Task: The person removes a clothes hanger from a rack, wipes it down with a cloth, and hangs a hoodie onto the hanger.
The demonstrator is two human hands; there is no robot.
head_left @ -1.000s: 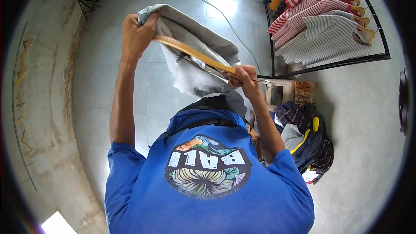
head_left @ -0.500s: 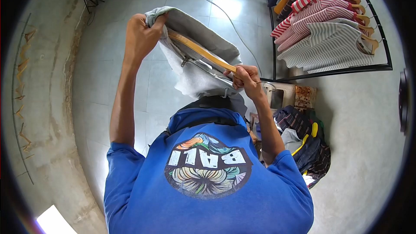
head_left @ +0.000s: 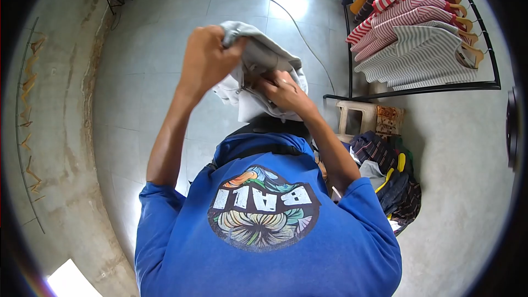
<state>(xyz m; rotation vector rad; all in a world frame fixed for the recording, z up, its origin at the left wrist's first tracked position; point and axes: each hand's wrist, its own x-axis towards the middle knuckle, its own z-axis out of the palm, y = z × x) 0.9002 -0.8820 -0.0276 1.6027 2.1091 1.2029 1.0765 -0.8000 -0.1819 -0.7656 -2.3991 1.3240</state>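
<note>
A light grey garment (head_left: pixel 263 49) with a zipper hangs bunched in front of my chest, its opening facing me. My left hand (head_left: pixel 212 58) is closed on its upper edge, fingers gripping the cloth. My right hand (head_left: pixel 285 92) is inside the opening, its fingers curled around the wooden hanger, which is now almost wholly hidden by the hand and the folds. The garment's lower part drapes down towards my waist.
On the right, a black clothes rack (head_left: pixel 423 92) carries striped, red and blue shirts (head_left: pixel 423 49) on wooden hangers. Below it are a beige plastic stool (head_left: pixel 352 114) and a heap of clothes (head_left: pixel 393 173). More hangers (head_left: pixel 27 99) hang along the left wall. A cable (head_left: pixel 300 33) crosses the tiled floor.
My right hand has moved left and into the garment, taking the hanger deeper inside. My left hand has shifted right and slightly down with the cloth, and the garment is more bunched.
</note>
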